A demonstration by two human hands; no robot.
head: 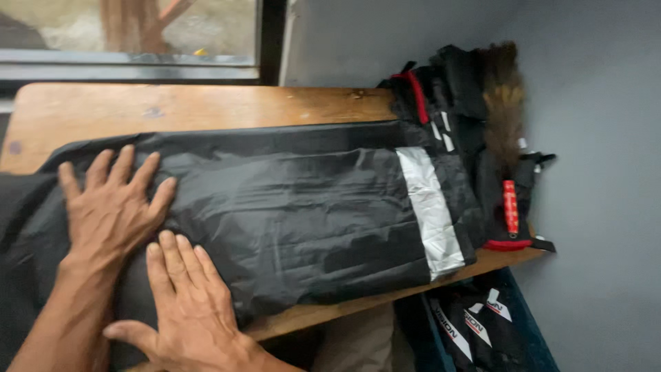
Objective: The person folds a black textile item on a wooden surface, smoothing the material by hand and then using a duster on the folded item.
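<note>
A black waterproof garment (pixel 296 207) with a silver reflective band (pixel 428 210) lies flat and folded lengthwise across a wooden table (pixel 206 107). My left hand (pixel 113 203) presses flat on its left part, fingers spread. My right hand (pixel 186 310) lies flat on the garment just below and to the right of the left hand, fingers pointing up-left. Neither hand grips anything.
A black bag with red trim (pixel 475 138) and a brown furry piece (pixel 502 110) sits at the table's right end against a grey wall (pixel 592 103). More black fabric with white markings (pixel 475 320) lies below the table edge. A window (pixel 131 27) is behind the table.
</note>
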